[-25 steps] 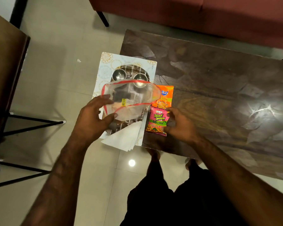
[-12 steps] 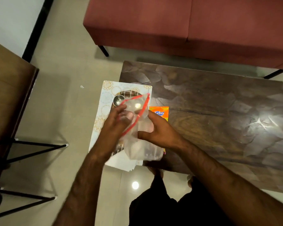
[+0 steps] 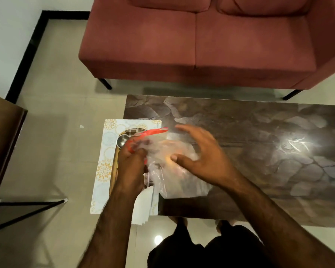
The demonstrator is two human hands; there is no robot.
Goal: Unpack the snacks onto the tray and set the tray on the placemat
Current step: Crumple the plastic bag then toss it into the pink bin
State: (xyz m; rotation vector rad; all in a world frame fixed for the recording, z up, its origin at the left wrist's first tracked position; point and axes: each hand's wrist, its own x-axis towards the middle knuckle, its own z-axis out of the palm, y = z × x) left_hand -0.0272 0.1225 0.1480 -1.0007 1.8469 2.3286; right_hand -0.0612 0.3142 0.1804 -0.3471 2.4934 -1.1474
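L hand clamps plastic bag, red mouth pointing away; R hand spread open.

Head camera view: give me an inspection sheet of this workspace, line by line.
Surface: dark patterned coffee table, glossy with a light glare at right.
Job's things: clear plastic bag with a red strip at its mouth, crumpled between both hands; patterned placemat hanging over the table's left edge; tray lying on it, mostly hidden; snack packets only an orange blur through the bag.
Clutter: steel cup on the tray; white paper napkins at the placemat's near end.
Hands: left hand bunches the bag; right hand open, fingers spread over it.
Cables: nothing seen.
Surroundings: red sofa, tiled floor, wooden furniture at left.
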